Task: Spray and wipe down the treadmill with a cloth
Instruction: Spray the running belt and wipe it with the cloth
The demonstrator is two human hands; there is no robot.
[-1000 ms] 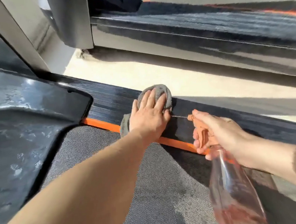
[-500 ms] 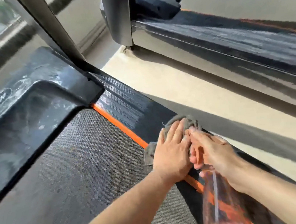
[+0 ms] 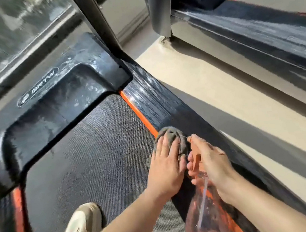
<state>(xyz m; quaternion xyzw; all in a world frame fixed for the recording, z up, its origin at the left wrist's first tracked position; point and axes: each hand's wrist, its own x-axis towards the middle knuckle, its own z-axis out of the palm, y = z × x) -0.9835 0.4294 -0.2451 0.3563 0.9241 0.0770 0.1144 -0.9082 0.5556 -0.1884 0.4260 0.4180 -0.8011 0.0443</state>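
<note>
1. Head view, centre right: the wiping step is in hand. The left hand (image 3: 165, 163) lies flat with straight fingers, pressing the grey cloth (image 3: 171, 134) where the orange stripe (image 3: 139, 115) meets the ribbed side rail (image 3: 156, 104). The right hand (image 3: 209, 159) grips the spray bottle (image 3: 206, 214) at its trigger head, just beside the cloth.
2. The next move probably calls for sweeping the cloth along the rail under even pressure.
3. The belt (image 3: 95, 150) and a shoe (image 3: 79, 229) fill the lower left. The streaked motor cover (image 3: 52, 100) is at upper left. Beige floor (image 3: 211, 83) and a neighbouring machine (image 3: 252, 29) are at right.

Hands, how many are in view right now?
2. The left hand presses flat on the grey cloth on the treadmill's side rail; the right hand grips the spray bottle beside it.
</note>
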